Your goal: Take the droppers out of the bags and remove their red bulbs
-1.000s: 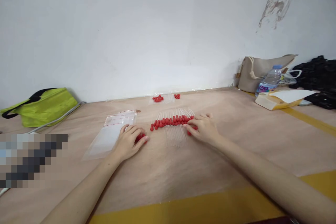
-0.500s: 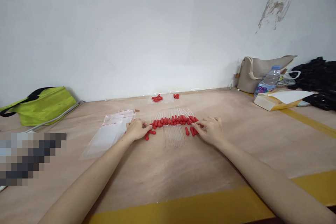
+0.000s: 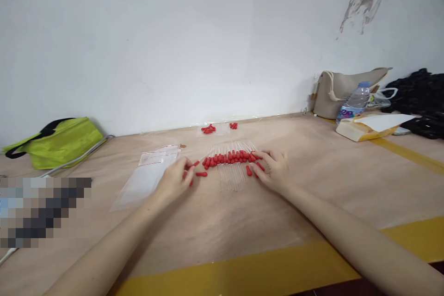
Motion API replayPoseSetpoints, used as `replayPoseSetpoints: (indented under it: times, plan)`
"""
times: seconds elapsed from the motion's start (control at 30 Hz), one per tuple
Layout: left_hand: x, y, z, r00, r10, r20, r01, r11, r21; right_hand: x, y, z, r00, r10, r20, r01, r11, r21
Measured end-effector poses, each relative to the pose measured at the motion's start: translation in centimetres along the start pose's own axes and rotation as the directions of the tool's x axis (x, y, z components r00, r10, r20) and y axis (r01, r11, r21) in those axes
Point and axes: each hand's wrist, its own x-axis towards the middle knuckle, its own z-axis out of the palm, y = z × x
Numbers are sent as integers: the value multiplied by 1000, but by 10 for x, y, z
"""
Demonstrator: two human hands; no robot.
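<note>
The only lettering that can be made out is on the label (image 3: pixel 349 113) round the lower part of the clear plastic bottle (image 3: pixel 359 98) with a blue cap, at the far right of the table (image 3: pixel 222 233). Large, dark purple letters run at a slant across its blue and pink print and end in what looks like "en"; whatever stands before that is too blurred to tell, and so is any smaller print.

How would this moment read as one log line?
left hand: at loose red dropper bulbs | right hand: at right end of bulb row | between: thin clear tubes
</note>
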Motion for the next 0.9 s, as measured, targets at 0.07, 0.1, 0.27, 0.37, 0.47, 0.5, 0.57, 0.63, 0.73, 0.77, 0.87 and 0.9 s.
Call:
replayPoseSetpoints:
  times: [0.07, 0.1, 0.27, 0.37, 0.47, 0.5, 0.57, 0.63, 0.73, 0.77, 0.87, 0.9]
  plan:
    - [-14, 10, 11, 987, 160, 13, -160, 987, 11, 0, -10, -4, 994, -107, 3, 107, 994, 8]
    - [-20, 14, 18, 969, 246, 4, -246, 969, 16, -1, -15, -5, 984, -172, 35, 172, 985, 11]
    - [-34, 20, 48, 919, 385, -88, -391, 919, -55, -9, -27, -2, 901, -388, 195, 383, 922, 65]
    - [-35, 20, 52, 927, 358, -110, -369, 924, -104, -12, -29, 6, 891, -409, 196, 400, 912, 87]
    - [-34, 23, 51, 921, 368, -131, -383, 915, -125, -13, -33, 10, 883, -419, 212, 405, 908, 111]
    - [-34, 24, 50, 914, 383, -136, -400, 907, -131, -13, -34, 10, 879, -423, 219, 406, 906, 121]
    - [-33, 25, 51, 896, 423, -133, -439, 887, -141, -12, -37, 10, 877, -423, 228, 402, 906, 133]
    - [-33, 25, 53, 886, 449, -114, -462, 875, -147, -12, -39, 9, 876, -426, 228, 403, 904, 142]
    - [-32, 25, 55, 892, 446, -70, -452, 881, -142, -13, -39, 8, 863, -453, 223, 422, 890, 174]
    - [-33, 25, 54, 895, 444, -49, -446, 884, -138, -13, -39, 8, 858, -464, 219, 430, 884, 184]
    - [-33, 26, 50, 894, 448, 4, -444, 888, -121, -13, -39, 7, 848, -487, 211, 451, 871, 198]
    - [-34, 27, 48, 890, 455, 12, -451, 885, -116, -13, -39, 7, 845, -493, 208, 457, 867, 201]
